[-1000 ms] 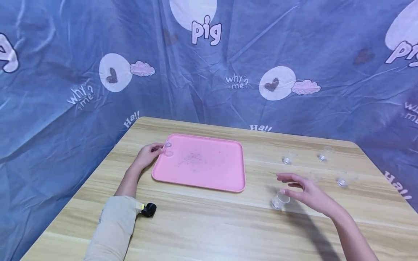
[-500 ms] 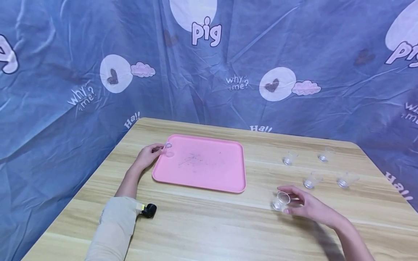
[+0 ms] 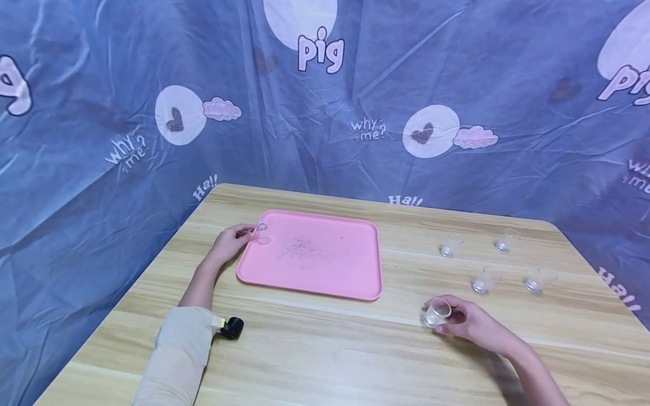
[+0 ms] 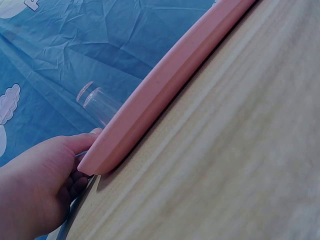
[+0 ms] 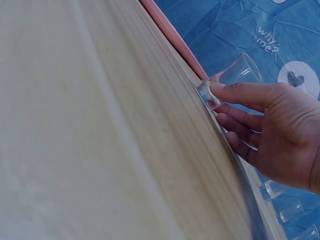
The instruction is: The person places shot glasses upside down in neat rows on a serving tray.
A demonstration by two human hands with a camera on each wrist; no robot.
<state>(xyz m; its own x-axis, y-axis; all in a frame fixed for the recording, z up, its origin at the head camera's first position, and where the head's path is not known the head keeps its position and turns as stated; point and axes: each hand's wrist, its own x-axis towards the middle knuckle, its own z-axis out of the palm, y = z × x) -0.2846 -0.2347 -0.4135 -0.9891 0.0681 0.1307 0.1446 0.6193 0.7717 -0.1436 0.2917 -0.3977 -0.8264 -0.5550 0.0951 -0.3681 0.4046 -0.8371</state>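
1. Right hand (image 3: 469, 324) curls round a clear cup (image 3: 437, 312) on the table (image 3: 325, 349).
2. Left hand (image 3: 231, 241) pinches a second cup (image 3: 261, 228) at the pink tray (image 3: 315, 256) corner.
3. Backdrop (image 3: 355, 101) reads "pig", "why me?" (also "Ha!") — no brand.

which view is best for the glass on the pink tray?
Left wrist: the small glass stands upright behind the pink tray rim, near the left hand. Head view shows it tiny. Right wrist doesn't show it.
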